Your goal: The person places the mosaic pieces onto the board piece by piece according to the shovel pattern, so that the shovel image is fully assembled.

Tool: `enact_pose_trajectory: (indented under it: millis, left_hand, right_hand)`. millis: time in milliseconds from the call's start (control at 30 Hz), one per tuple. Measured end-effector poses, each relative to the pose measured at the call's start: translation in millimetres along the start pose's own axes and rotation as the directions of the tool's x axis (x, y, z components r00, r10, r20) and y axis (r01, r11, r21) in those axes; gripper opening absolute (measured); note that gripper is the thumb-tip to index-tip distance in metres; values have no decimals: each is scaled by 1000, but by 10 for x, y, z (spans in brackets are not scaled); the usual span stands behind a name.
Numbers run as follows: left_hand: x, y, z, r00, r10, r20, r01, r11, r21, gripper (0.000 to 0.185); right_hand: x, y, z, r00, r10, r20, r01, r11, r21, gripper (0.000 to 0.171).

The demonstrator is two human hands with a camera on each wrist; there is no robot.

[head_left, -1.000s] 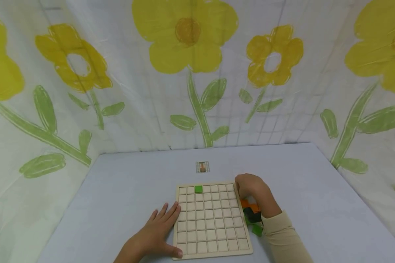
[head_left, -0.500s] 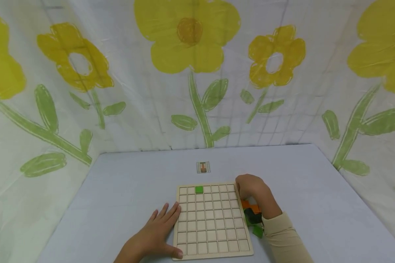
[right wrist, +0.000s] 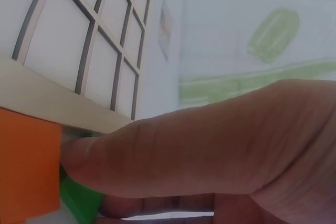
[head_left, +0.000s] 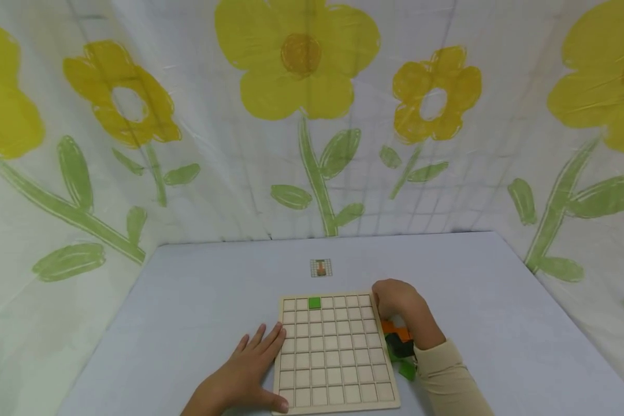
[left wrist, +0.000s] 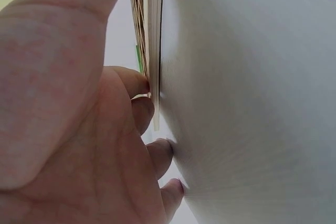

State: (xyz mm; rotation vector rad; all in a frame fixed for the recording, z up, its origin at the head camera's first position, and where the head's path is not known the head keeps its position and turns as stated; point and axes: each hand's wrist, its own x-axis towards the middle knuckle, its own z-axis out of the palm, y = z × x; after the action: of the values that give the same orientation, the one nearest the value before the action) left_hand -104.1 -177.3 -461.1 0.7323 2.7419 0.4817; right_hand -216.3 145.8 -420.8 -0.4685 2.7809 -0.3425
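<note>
A square wooden grid board (head_left: 338, 409) lies on the table, with one green tile (head_left: 314, 303) in its far row, third cell from the left. My left hand (head_left: 243, 370) rests at the board's left edge with fingers spread, the thumb on the near left corner. In the left wrist view, the left fingertips (left wrist: 140, 83) touch the board's side. My right hand (head_left: 401, 300) is at the board's far right edge, its thumb and fingers pinching a green piece (right wrist: 83, 200). An orange piece (right wrist: 29, 166) lies right beside the thumb tip.
Along the board's right side lies a small pile of orange (head_left: 404, 333), black (head_left: 399, 346) and green pieces (head_left: 408, 370), partly under the right wrist. A small printed pattern card (head_left: 320, 268) lies beyond the board. A flower-printed curtain (head_left: 213, 208) hangs behind the table.
</note>
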Motion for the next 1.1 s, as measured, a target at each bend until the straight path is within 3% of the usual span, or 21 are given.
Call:
enact_pose_trajectory:
  millis: [433,733,1100]
  left_hand:
    - [-4,-5,27,1000,17,-11,-17,1000,1,121]
    - [16,-19,32,1000,-15,-5,15,999,39,123]
    - [9,-21,32,1000,-9,0,9,999,44,122]
  right_hand:
    - [18,119,-21,998,44,41,-47,996,81,17]
    - [53,162,-93,997,-73,-21,75,993,90,16]
    - [42,250,-148,997,-67,-35,72,989,131,11]
